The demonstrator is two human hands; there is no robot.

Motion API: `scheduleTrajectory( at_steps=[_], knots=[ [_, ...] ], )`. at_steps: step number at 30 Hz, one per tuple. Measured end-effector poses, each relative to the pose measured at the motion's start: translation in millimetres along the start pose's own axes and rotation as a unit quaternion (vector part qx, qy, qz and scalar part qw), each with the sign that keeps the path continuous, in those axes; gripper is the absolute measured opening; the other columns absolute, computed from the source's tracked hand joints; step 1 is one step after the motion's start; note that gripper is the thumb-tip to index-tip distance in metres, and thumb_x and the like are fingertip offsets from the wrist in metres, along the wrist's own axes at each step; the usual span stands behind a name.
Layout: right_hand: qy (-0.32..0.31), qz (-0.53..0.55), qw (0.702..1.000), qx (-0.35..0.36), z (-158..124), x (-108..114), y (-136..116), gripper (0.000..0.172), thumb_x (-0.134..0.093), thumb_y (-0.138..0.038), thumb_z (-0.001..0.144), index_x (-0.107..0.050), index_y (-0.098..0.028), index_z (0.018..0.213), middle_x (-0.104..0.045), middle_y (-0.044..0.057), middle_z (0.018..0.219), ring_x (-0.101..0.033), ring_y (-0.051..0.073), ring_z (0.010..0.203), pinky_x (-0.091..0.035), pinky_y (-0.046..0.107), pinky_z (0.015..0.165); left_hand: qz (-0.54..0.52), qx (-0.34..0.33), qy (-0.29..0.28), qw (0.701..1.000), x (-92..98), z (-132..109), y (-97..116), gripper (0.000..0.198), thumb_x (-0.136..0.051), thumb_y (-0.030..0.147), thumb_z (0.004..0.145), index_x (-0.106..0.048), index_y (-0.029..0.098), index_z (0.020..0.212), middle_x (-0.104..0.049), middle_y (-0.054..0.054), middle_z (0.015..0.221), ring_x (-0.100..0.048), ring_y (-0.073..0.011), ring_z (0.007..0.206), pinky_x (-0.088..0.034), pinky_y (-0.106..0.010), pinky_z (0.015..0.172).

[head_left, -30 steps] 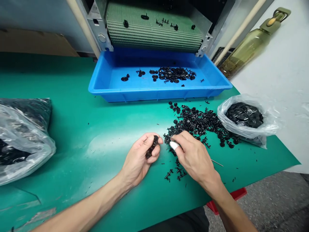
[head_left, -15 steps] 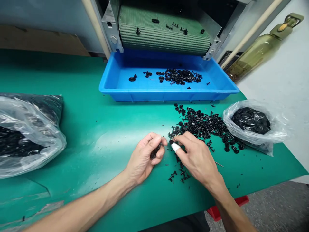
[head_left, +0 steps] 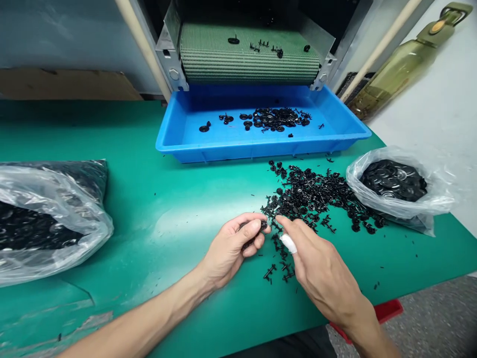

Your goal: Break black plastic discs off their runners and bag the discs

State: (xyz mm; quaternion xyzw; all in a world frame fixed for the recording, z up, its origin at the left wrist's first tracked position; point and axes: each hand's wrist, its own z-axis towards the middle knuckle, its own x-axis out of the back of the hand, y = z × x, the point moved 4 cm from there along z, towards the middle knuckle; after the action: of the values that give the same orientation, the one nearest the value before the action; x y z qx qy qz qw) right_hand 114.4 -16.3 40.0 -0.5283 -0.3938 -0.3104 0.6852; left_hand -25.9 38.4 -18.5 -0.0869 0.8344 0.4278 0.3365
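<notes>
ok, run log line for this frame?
left hand: holds small black plastic fasteners | right hand: white finger cot, beside loose black fastener pile

The left hand [head_left: 233, 243] curls its fingers [head_left: 253, 228] inward, palm up, while the right hand [head_left: 320, 263] slants just beside it, fingertips [head_left: 280, 220] pointing far and left.

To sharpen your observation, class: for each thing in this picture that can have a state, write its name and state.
Left hand: curled, holding black plastic parts.
Right hand: just over the loose pile, one digit capped white.
Loose pile: scattered on the green mat.
Blue tray: holding black parts.
Clear bag: open, filled with black discs.
Green belt: black parts lying on it.
Olive bottle: capped.
</notes>
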Motion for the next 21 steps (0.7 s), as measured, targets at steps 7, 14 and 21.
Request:
scheduleTrajectory(
  at_steps=[7, 14, 21],
  knots=[
    [0.019, -0.087, 0.996, 0.030, 3.5, 1.7, -2.2, 0.029, -0.034, -0.006, 0.090, -0.059, -0.017, 0.096, -0.060, 0.004, 0.074, -0.056, 0.018, 0.066, -0.040, 0.029, 0.057, 0.026, -0.005, -0.012, 1.000, 1.1, 0.0, -2.3, 0.024, -0.074, 0.030, 0.080, -0.072, 0.011, 0.094, -0.059, -0.004, 0.073, -0.045, -0.0059, 0.058, -0.028, -0.016, 0.046],
    [0.036, 0.006, 0.999, 0.003, 1.9, 4.5, 6.5, 0.031, -0.039, -0.008, 0.091, -0.058, -0.019, 0.113, -0.065, 0.006, 0.096, -0.059, 0.017, 0.082, -0.044, 0.029, 0.070, 0.019, -0.008, -0.017, 1.000, 1.4, 0.1, -0.5, 0.025, -0.077, 0.031, 0.077, -0.068, 0.013, 0.093, -0.058, -0.002, 0.073, -0.045, -0.0063, 0.057, -0.026, -0.017, 0.045],
    [0.026, 0.022, 0.999, 0.010, 8.6, 6.0, 0.3, 0.033, -0.038, -0.008, 0.091, -0.063, -0.020, 0.110, -0.062, 0.004, 0.086, -0.057, 0.016, 0.074, -0.043, 0.029, 0.066, 0.020, 0.009, -0.059, 0.998, -2.0, -0.5, 1.1, 0.022, -0.072, 0.034, 0.081, -0.064, 0.014, 0.088, -0.062, -0.004, 0.077, -0.045, -0.0053, 0.052, -0.023, -0.017, 0.043]
  ],
)
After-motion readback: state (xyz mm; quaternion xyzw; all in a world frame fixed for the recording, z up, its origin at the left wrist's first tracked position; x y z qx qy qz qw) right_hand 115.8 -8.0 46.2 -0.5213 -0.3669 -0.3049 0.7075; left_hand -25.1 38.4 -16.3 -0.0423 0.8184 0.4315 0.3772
